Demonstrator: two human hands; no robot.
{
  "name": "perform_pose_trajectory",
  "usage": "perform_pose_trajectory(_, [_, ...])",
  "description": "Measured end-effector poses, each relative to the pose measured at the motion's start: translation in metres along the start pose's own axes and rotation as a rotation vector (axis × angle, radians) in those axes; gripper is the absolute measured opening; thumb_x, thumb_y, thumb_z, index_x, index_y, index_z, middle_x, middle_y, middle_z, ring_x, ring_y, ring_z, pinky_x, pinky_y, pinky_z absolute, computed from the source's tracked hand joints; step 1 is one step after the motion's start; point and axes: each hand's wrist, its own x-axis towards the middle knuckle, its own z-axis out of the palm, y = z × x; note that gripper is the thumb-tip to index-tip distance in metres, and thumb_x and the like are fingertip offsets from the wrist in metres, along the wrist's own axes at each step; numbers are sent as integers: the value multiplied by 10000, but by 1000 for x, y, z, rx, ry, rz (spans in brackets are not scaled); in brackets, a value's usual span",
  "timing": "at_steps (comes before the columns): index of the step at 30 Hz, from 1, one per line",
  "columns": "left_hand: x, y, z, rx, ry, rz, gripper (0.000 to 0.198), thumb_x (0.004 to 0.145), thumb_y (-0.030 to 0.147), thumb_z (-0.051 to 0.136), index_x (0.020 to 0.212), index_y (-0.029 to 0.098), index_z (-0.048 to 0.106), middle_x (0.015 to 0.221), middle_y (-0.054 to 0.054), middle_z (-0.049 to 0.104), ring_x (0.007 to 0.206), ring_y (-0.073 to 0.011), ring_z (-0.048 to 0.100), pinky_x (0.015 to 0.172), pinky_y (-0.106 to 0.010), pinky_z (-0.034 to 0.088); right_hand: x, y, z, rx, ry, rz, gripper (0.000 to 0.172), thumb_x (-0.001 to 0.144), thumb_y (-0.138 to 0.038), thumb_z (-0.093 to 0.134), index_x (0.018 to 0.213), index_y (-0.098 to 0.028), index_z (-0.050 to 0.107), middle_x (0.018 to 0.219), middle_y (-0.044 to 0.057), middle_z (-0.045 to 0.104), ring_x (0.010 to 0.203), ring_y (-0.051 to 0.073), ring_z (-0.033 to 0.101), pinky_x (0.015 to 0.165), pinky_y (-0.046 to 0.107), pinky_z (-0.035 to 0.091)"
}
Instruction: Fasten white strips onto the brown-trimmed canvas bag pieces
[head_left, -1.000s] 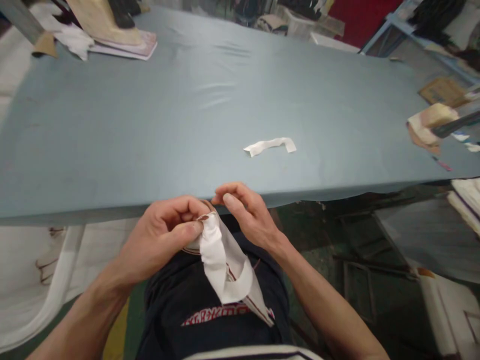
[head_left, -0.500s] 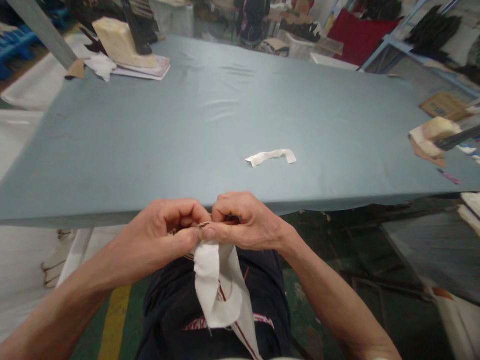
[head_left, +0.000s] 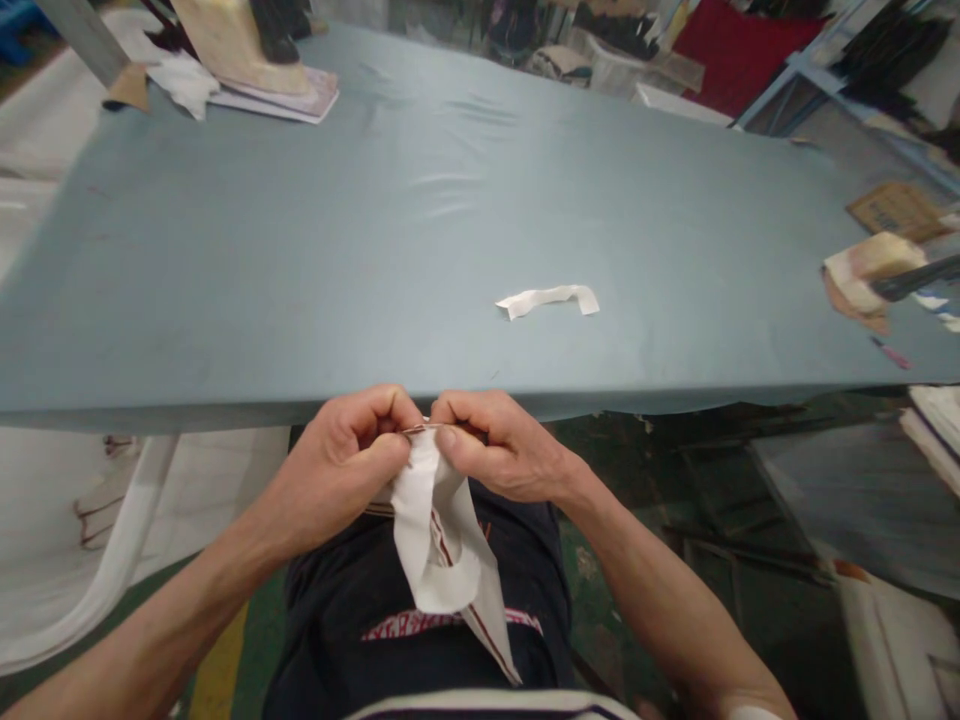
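Between my two hands hangs a white fabric piece [head_left: 450, 585] with a dark red-brown stripe or trim along part of it. My left hand [head_left: 356, 445] pinches its top edge between thumb and curled fingers. Close beside it, my right hand [head_left: 499, 445] grips the same edge, thumb on top. A short stretch of the brown-trimmed edge shows between the thumbs. The lower part of the fabric loops and dangles in front of my dark clothing. On the blue-grey covered table [head_left: 300, 280] ahead lies a thin white strip [head_left: 551, 298], apart from both hands.
A yellowish block [head_left: 232, 45] stands on papers at the table's far left. To the right are another such block [head_left: 885, 262], a cardboard piece [head_left: 896, 210] and a small pink object [head_left: 892, 354]. A white bin [head_left: 142, 520] sits below the table's left front edge.
My hands have moved slightly apart, so more of the fabric's top edge shows between the thumbs. The view has tilted downward a little. The strip on the table lies as before.
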Motion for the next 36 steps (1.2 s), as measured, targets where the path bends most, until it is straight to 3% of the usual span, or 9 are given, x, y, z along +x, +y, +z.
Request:
perform_pose_trajectory(4, [-3, 3, -7, 45, -57, 59, 98, 777, 295, 675, 727, 211, 680, 579, 45, 591, 495, -118, 482, 432, -195, 388, 2, -8, -8, -41, -41, 68, 205, 951, -386, 582, 826, -225, 563, 677, -70, 437, 615, 112, 376, 589, 258, 311])
perform_pose_trajectory(11, [-9, 10, -8, 372, 106, 322, 110, 823, 199, 636, 806, 242, 736, 622, 39, 716, 475, -130, 566, 445, -206, 412, 11, -30, -14, -164, -66, 119, 204, 860, -281, 601, 711, -243, 467, 649, -69, 362, 636, 112, 337, 598, 280, 241])
perform_pose_trajectory(18, [-15, -5, -5, 599, 240, 605, 222, 867, 122, 602, 950, 275, 741, 758, 38, 810, 528, -126, 687, 514, -224, 462, 10, -18, 4, 110, 32, 169, 189, 828, -264, 597, 690, -242, 470, 657, -73, 370, 618, 100, 321, 576, 253, 266])
perform_pose_trajectory(22, [-17, -14, -6, 580, 202, 713, 325, 890, 68, 613, 1031, 321, 761, 820, 10, 831, 632, -170, 755, 621, -252, 565, 6, -11, 14, 397, 54, 283, 263, 814, -362, 704, 715, -241, 492, 630, -96, 362, 587, 88, 294, 551, 236, 254])
perform_pose_trajectory(25, [-14, -22, -10, 530, 120, 754, 390, 850, 46, 640, 1064, 341, 779, 848, -10, 844, 707, -203, 790, 712, -290, 636, 4, -7, 17, 527, 23, 330, 265, 755, -395, 740, 732, -230, 533, 620, -91, 419, 577, 91, 322, 543, 236, 268])
perform_pose_trajectory(29, [-5, -30, -13, 484, 1, 670, 249, 858, 150, 652, 980, 311, 796, 898, -78, 867, 840, -263, 832, 818, -373, 689, 4, -2, 18, 557, 39, 343, 250, 750, -440, 670, 722, -227, 542, 605, -83, 442, 557, 94, 321, 525, 236, 266])
perform_pose_trajectory(31, [-3, -31, -12, 487, 12, 663, 228, 873, 169, 637, 951, 309, 799, 865, -73, 860, 800, -253, 823, 775, -352, 674, 4, -2, 16, 514, 60, 350, 242, 756, -433, 656, 715, -229, 531, 599, -85, 430, 559, 93, 315, 528, 233, 268])
perform_pose_trajectory(36, [-7, -17, -13, 534, 106, 656, 227, 896, 141, 626, 1015, 271, 768, 790, 20, 823, 557, -126, 696, 552, -205, 509, -2, -13, 5, 291, 44, 260, 177, 819, -370, 630, 755, -229, 545, 647, -71, 438, 602, 101, 350, 551, 234, 287])
